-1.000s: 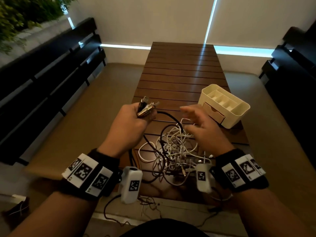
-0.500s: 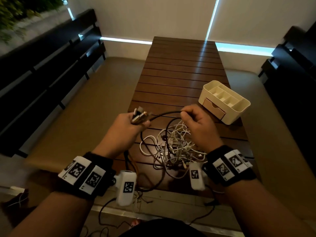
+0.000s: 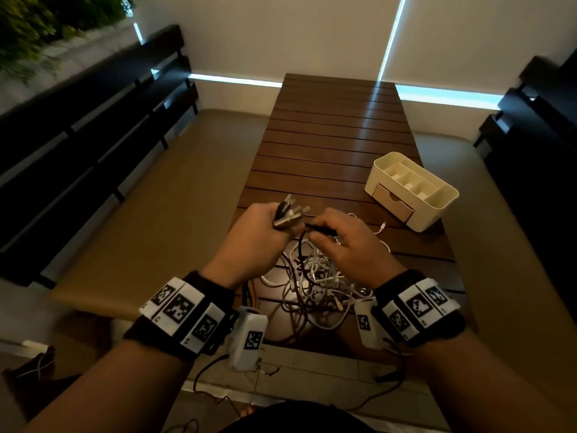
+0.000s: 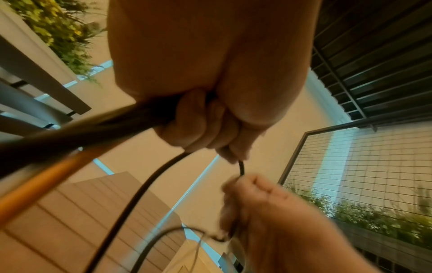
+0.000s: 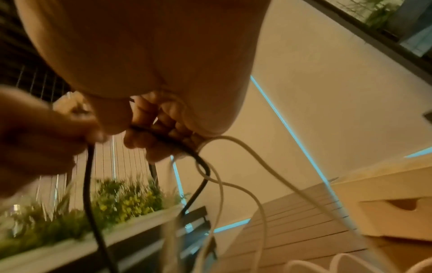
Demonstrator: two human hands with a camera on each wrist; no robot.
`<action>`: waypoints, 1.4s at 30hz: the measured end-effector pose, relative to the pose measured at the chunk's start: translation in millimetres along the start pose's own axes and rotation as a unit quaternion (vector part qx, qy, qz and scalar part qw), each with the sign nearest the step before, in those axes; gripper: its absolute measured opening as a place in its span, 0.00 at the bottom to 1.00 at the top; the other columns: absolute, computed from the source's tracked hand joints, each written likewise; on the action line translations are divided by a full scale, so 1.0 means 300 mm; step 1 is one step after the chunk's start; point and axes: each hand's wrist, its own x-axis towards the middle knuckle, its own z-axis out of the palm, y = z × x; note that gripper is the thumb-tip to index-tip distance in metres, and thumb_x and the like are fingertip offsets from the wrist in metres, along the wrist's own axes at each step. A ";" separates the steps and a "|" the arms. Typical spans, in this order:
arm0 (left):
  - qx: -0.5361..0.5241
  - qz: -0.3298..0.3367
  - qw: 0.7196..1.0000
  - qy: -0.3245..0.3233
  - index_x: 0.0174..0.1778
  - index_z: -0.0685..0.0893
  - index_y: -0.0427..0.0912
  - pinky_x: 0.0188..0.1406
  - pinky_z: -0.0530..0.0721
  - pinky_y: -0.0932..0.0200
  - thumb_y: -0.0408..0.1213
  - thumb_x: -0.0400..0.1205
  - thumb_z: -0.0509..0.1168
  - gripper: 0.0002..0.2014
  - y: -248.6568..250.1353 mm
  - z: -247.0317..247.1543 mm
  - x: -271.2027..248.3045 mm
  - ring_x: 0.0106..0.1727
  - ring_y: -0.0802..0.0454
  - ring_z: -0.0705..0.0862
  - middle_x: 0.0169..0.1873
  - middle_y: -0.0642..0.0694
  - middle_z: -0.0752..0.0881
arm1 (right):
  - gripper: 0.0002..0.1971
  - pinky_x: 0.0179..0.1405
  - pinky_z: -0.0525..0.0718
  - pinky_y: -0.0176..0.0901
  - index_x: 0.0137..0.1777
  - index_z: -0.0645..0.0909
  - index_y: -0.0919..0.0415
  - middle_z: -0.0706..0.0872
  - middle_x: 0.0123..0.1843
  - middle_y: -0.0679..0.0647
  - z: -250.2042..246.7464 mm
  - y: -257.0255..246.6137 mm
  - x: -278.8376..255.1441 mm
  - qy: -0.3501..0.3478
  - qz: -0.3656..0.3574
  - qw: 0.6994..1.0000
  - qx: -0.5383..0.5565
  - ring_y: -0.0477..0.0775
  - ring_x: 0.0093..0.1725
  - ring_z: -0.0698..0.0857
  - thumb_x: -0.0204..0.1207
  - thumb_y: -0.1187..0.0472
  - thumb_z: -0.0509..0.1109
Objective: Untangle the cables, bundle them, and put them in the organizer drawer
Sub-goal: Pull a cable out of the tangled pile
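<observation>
My left hand (image 3: 265,228) is fisted round a bundle of cable plug ends (image 3: 288,210), held above the near end of the wooden table (image 3: 337,126). Right beside it, my right hand (image 3: 340,239) pinches a black cable (image 3: 321,229) that loops down into the tangle of white and black cables (image 3: 315,282) on the table. The left wrist view shows the fist (image 4: 205,122) closed on dark and orange cords. In the right wrist view the fingers (image 5: 158,136) curl round the black cable (image 5: 201,166), with white cables trailing. The cream organizer (image 3: 412,195) stands right, drawer (image 3: 393,206) closed.
Dark slatted benches (image 3: 87,126) run along the left and another stands at the far right (image 3: 537,120). Loose wires hang off the table's near edge toward the floor (image 3: 218,379). A planter with greenery (image 3: 46,23) is top left.
My right hand has gone from open above the tangle to gripping the black cable, then moved left up to my left hand. The left hand kept its bundle.
</observation>
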 end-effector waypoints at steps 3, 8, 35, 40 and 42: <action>-0.029 0.016 0.997 0.077 0.40 0.85 0.44 0.24 0.70 0.73 0.41 0.85 0.69 0.09 0.011 -0.043 -0.004 0.24 0.64 0.73 0.28 0.52 0.80 | 0.08 0.50 0.78 0.41 0.56 0.85 0.60 0.81 0.50 0.48 0.004 0.094 -0.030 -0.002 -0.005 0.998 -0.062 0.46 0.50 0.78 0.84 0.59 0.67; -0.063 0.029 0.987 0.143 0.36 0.83 0.48 0.23 0.70 0.72 0.42 0.84 0.70 0.10 0.007 -0.070 -0.027 0.23 0.64 0.73 0.25 0.54 0.78 | 0.10 0.55 0.82 0.42 0.61 0.87 0.57 0.85 0.54 0.45 -0.035 0.152 -0.028 0.028 0.021 0.999 -0.032 0.45 0.54 0.83 0.84 0.61 0.68; -0.172 -0.034 0.969 0.173 0.44 0.86 0.45 0.29 0.69 0.55 0.45 0.85 0.67 0.09 -0.120 -0.191 -0.030 0.25 0.56 0.69 0.22 0.58 0.74 | 0.07 0.49 0.83 0.43 0.55 0.83 0.52 0.87 0.49 0.47 0.122 -0.016 -0.018 -0.021 0.153 0.986 0.066 0.43 0.50 0.85 0.86 0.56 0.64; 0.012 -0.080 0.991 0.103 0.44 0.84 0.55 0.30 0.74 0.59 0.38 0.85 0.67 0.07 -0.157 -0.182 -0.029 0.31 0.55 0.77 0.38 0.48 0.85 | 0.04 0.47 0.80 0.44 0.52 0.81 0.53 0.81 0.47 0.45 0.063 0.019 0.027 0.125 0.076 0.989 -0.017 0.45 0.48 0.80 0.85 0.60 0.65; 0.001 -0.061 0.991 0.115 0.48 0.81 0.62 0.34 0.78 0.63 0.37 0.85 0.67 0.11 -0.131 -0.177 -0.038 0.35 0.59 0.80 0.41 0.61 0.83 | 0.04 0.50 0.81 0.54 0.52 0.82 0.53 0.79 0.46 0.44 0.042 0.026 0.046 0.162 0.030 0.984 -0.073 0.47 0.47 0.78 0.83 0.59 0.65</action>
